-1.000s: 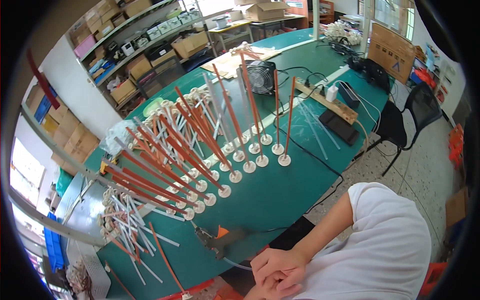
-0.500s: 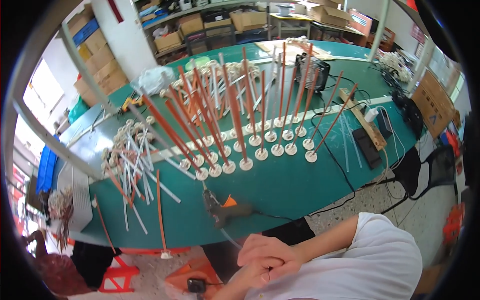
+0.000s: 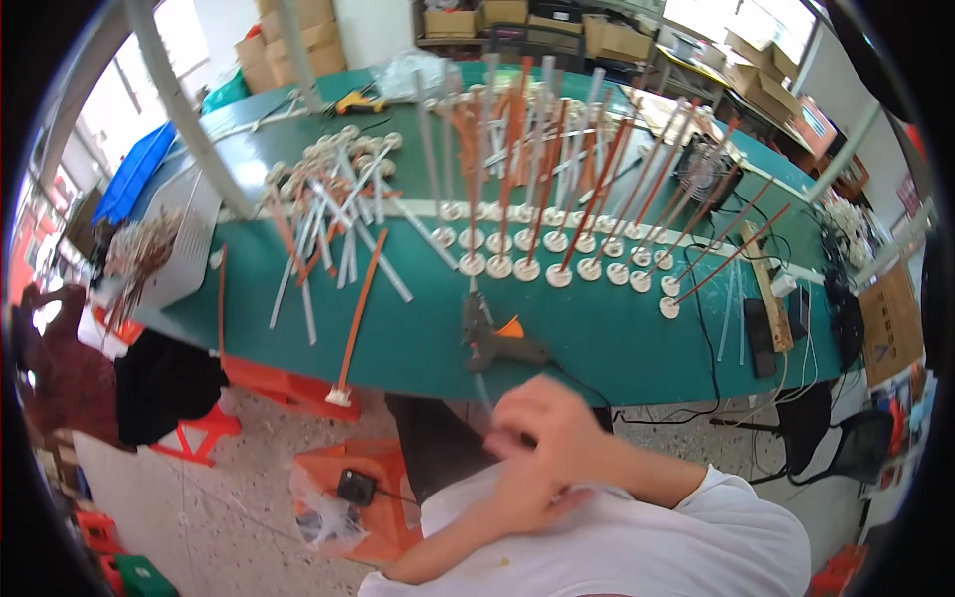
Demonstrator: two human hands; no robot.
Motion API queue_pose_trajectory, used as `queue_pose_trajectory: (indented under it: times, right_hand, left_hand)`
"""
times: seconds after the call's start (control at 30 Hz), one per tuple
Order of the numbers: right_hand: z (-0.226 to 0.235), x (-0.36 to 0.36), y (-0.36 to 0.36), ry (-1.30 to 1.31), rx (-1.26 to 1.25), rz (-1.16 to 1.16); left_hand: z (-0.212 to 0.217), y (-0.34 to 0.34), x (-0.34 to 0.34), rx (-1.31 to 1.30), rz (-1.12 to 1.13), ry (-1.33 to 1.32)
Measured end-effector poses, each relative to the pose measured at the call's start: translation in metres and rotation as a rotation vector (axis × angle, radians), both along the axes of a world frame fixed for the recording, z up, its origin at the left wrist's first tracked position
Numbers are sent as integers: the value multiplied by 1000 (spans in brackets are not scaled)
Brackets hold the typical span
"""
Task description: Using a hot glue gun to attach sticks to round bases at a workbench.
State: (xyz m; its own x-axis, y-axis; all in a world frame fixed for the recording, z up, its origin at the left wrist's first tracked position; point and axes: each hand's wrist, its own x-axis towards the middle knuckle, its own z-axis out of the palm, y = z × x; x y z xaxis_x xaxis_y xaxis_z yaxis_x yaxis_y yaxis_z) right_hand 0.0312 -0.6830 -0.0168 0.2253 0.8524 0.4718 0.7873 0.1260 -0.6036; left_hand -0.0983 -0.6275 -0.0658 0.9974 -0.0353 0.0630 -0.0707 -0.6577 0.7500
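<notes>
The green table (image 3: 597, 338) fills the far half of the scene, its edges bent by the lens and its far-right end cut off. On it stands a long row of thin sticks on round white bases (image 3: 542, 224), orange and pale grey, tilted and overlapping so single ones are hard to count. To the left more such sticks (image 3: 333, 224) lie flat in a loose heap. Near the table's near edge lies a dark glue gun (image 3: 492, 338) with an orange tip, its cord running off toward the person.

Below it, close to the body in the white shirt (image 3: 647, 542), the right hand (image 3: 542, 438) is blurred, fingers curled narrow over the left hand (image 3: 522, 502); whether either grips anything cannot be told. Both forearms fold inward.
</notes>
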Motion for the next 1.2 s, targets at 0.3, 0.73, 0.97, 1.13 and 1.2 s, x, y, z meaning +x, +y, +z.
queue_pose_trajectory:
  times: [0.3, 0.73, 0.97, 1.13, 1.2]
  right_hand:
    - [-12, 52, 3, -273, -180, -430]
    - [-21, 64, 40, -349, -597, -329]
    - [1, 60, 59, -593, -742, -321]
    - [-2, 65, 75, -433, -777, -248]
    - [-7, 70, 71, -389, -725, -221]
  left_hand:
    - [-54, 16, -96, 127, 236, 282]
    - [-81, 14, -110, -32, 301, 170]
    - [-78, 27, -107, -130, 234, 310]
    - [-86, 48, -101, -218, 197, 358]
    - [-92, 52, -109, -309, 213, 238]
